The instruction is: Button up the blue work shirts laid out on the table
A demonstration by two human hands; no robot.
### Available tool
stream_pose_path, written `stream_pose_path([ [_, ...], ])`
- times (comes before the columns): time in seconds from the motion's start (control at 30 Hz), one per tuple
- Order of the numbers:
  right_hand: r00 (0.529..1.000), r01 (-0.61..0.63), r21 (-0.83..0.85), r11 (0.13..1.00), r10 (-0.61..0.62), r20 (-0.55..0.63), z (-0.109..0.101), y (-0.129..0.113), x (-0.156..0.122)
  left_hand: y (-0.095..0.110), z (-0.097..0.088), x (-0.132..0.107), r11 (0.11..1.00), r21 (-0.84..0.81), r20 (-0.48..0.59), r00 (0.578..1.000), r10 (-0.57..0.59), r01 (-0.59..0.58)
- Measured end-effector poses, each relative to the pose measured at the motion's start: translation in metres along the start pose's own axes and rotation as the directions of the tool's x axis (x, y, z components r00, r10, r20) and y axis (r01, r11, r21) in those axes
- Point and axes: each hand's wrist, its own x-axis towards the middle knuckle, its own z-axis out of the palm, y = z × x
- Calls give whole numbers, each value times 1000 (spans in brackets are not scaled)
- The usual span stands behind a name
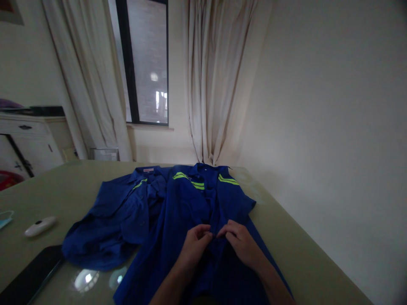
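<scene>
A blue work shirt (187,207) with yellow-green stripes on its chest and sleeve lies spread on the table, its collar at the far side. Both my hands meet over its front opening. My left hand (199,239) is closed in a pinch on one front edge of the shirt. Facing it, my right hand (237,239) pinches the other edge, the fingertips almost touching those of the left. Any button between the fingers is too small and dark to make out. A second blue shirt (124,212) lies crumpled to the left, against the first.
The greenish table (79,182) runs along a plain wall on the right. At its left lie a black phone (34,273), a small white oval device (40,226) and part of a face mask (4,221). Beyond stand curtains (213,84), a window and a white cabinet (32,140).
</scene>
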Motion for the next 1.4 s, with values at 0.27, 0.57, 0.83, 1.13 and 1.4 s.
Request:
stream_pose_path([
  [0.27, 993, -40, -10, 999, 39, -114, 8, -10, 2, 11, 4, -8, 979, 56, 38, 980, 194, -196],
  [0.57, 970, -180, -42, 983, 170, -174, 14, -2, 3, 25, 10, -25, 862, 302, 189, 912, 364, -407],
  [0.83, 945, -253, -111, 961, 221, -241, 16, 2, 5, 18, -5, -12, 655, 632, 132, 890, 436, -415],
  [1.13, 957, -227, -195, 954, 180, -229, 28, -4, 3, 15, 0, -10, 543, 727, 258, 900, 351, -420],
  [1.4, 964, -168, -145, 975, 131, -232, 31, -8, 5, 18, 1, -18, 652, 630, 236, 903, 358, -423],
])
